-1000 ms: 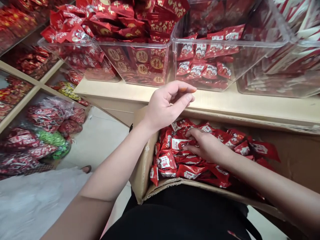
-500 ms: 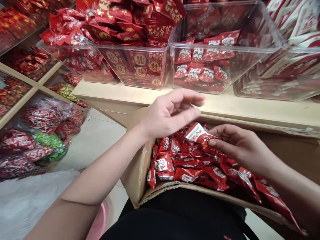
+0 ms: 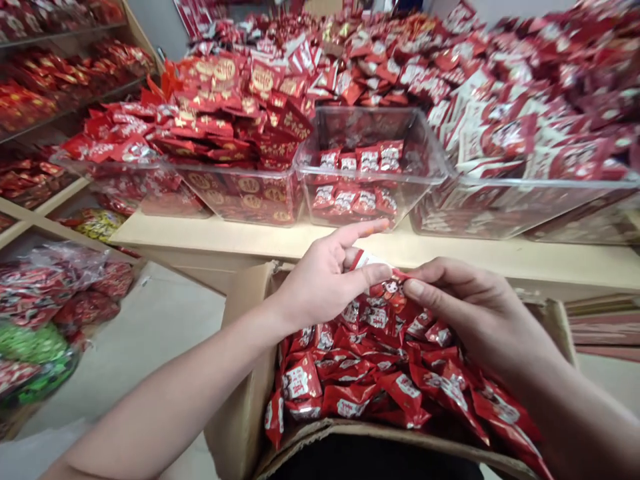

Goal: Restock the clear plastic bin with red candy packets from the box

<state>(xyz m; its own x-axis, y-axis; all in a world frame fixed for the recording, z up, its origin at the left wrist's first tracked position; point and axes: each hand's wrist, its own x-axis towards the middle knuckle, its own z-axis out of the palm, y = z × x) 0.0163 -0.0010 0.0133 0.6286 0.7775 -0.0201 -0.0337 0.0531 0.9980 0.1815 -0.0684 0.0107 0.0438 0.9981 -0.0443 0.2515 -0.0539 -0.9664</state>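
Shelves of red packets line the far left of the shop, with plastic bags of red and green packets on the lowest level, just beside the pale floor. Behind that runs a pale wooden counter carrying clear plastic bins. The left bin holds red envelopes with gold circles, the middle bin holds a few red packets with white labels, and the right bin is piled high with red-and-white packets. A large heap of similar packets rises behind them.

Over an open cardboard box full of loose red packets, the left hand has its index finger raised and spread wide from the thumb, which lies across one red packet above the pile. Whether that hand grips the packet, I cannot tell. Just to the right, the right hand closes narrowly on the same packet's edge, with its thumb and index finger meeting at the corner. Both hands are close together, and the packet sits between them.
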